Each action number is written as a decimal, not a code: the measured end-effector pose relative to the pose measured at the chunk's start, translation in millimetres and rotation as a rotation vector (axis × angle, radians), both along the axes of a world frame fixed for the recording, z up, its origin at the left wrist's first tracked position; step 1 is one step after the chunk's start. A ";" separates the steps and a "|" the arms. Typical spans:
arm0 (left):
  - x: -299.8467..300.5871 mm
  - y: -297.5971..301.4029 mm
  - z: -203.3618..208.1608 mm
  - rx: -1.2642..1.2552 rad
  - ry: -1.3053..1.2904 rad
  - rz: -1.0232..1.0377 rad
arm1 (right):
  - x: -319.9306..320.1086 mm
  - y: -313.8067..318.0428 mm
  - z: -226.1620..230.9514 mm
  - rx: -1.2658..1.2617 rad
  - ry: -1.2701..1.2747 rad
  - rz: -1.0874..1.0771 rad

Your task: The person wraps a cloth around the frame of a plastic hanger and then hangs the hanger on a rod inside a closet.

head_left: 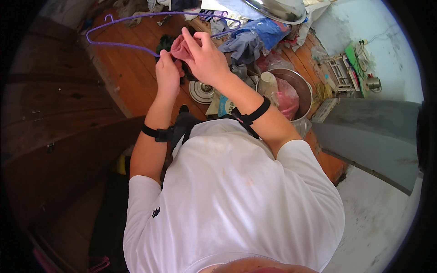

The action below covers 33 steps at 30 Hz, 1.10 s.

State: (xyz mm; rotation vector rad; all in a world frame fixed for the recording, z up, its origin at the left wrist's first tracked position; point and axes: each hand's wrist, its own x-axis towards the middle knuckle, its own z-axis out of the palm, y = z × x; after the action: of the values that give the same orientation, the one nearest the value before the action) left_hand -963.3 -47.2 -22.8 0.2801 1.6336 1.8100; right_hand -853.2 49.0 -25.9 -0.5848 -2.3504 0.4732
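Head view showed both hands, left hand [167, 73] and right hand [205, 57], pinching a pink cloth [180, 48] onto the purple hanger [123, 44], keeping it steady.

Pink cloth [181, 48] mostly hidden by right hand [205, 57] (fingertips too).

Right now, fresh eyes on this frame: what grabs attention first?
Both hands meet at top centre: the left hand and right hand work a pink cloth at the end of a purple wire hanger over the wooden table. To the right stands a metal pot among heaped clothes.
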 end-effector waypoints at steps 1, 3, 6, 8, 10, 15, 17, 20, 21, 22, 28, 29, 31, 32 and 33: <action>-2.9 -2.9 -2.7 0.000 -0.001 -0.005 | 1.3 -0.7 2.3 0.015 -0.021 0.019; -14.0 -15.9 -3.9 0.044 -0.048 -0.111 | 8.0 9.5 -0.4 0.063 -0.007 -0.020; -26.5 -32.0 2.4 0.017 -0.104 -0.122 | 26.5 36.7 -12.6 0.060 0.009 -0.161; -32.6 -42.0 8.0 0.007 -0.178 -0.111 | 43.1 58.4 -23.4 0.046 0.008 -0.256; -35.9 -50.4 7.3 0.005 -0.171 -0.134 | 55.9 68.9 -25.0 0.003 -0.029 -0.277; -28.5 -56.3 3.3 0.002 -0.110 -0.153 | 56.6 73.2 -46.1 -0.163 0.032 -0.292; -26.8 -54.4 1.7 0.002 -0.098 -0.152 | 49.7 78.6 -56.7 -0.253 0.237 -0.271; -22.0 -52.8 -0.6 -0.007 -0.067 -0.132 | 37.4 92.0 -60.7 -0.561 0.472 -0.265; -20.3 -52.4 -1.3 -0.013 -0.047 -0.118 | 34.4 98.1 -62.3 -0.833 0.643 -0.221; -18.9 -53.6 -3.6 -0.013 -0.047 -0.121 | 32.4 102.3 -64.5 -0.834 0.728 -0.259; -12.2 -52.4 -18.1 -0.010 0.025 -0.214 | 27.7 88.3 -37.5 -0.495 0.202 -0.364; -10.5 -49.2 -22.5 -0.089 0.211 -0.244 | 24.8 83.6 -37.0 -0.464 0.170 -0.323; -9.2 -44.9 -29.6 -0.168 0.399 -0.272 | 20.7 75.5 -35.3 -0.414 0.207 -0.329; -8.4 -43.2 -29.5 -0.170 0.423 -0.251 | 18.9 72.2 -34.4 -0.414 0.209 -0.328; -7.2 -41.9 -29.5 -0.173 0.447 -0.229 | 17.1 69.4 -33.3 -0.384 0.249 -0.329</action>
State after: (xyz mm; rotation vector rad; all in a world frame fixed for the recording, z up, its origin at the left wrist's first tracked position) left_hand -970.5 -89.2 -52.3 0.8041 1.9532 1.4912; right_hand -836.0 118.5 -59.2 -1.0072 -1.8901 0.7987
